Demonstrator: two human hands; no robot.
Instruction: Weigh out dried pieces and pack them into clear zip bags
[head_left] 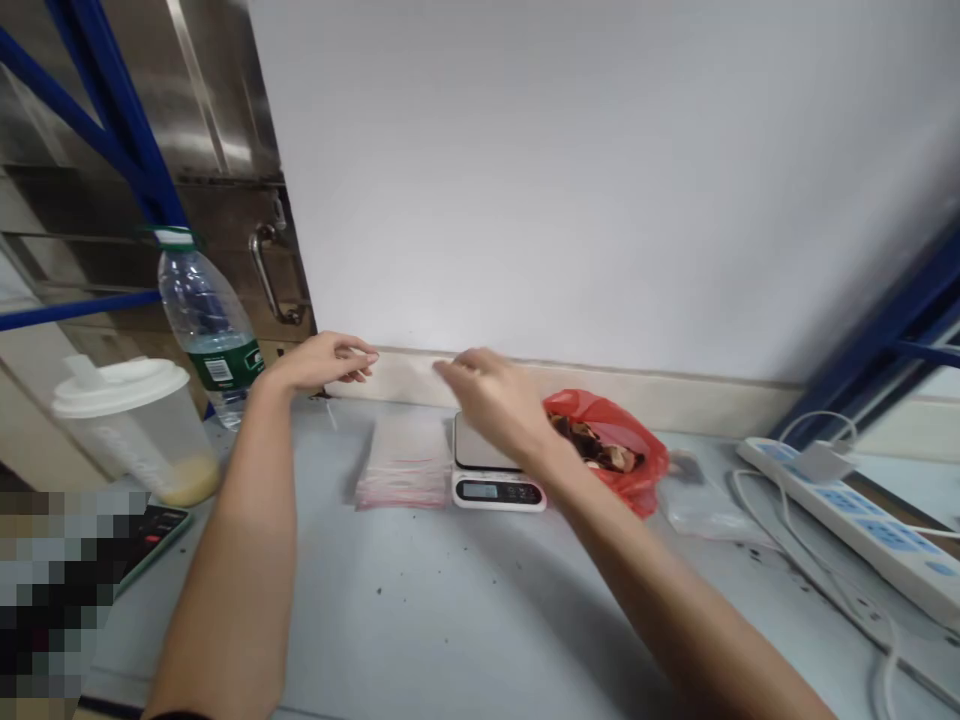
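Note:
My left hand (324, 362) hovers behind and left of a stack of clear zip bags (405, 460). Its fingers are loosely bent and apart, with nothing visible in them. Over the plate of a small white digital scale (499, 493) is my right hand (491, 398), its fingers pinched together and slightly blurred. What they hold, if anything, I cannot make out. The scale stands just right of the bag stack. Beside it on the right, a red plastic bag (649, 455) lies open around dark brown, dried-looking pieces (600, 447), partly behind my right wrist.
A water bottle (217, 340), a lidded plastic cup (142, 430) and a phone (154, 540) stand or lie at the left. On the right are a clear plastic bag (709, 500), a power strip (862, 515) and white cables (814, 550). A white wall (562, 180) rises behind the table.

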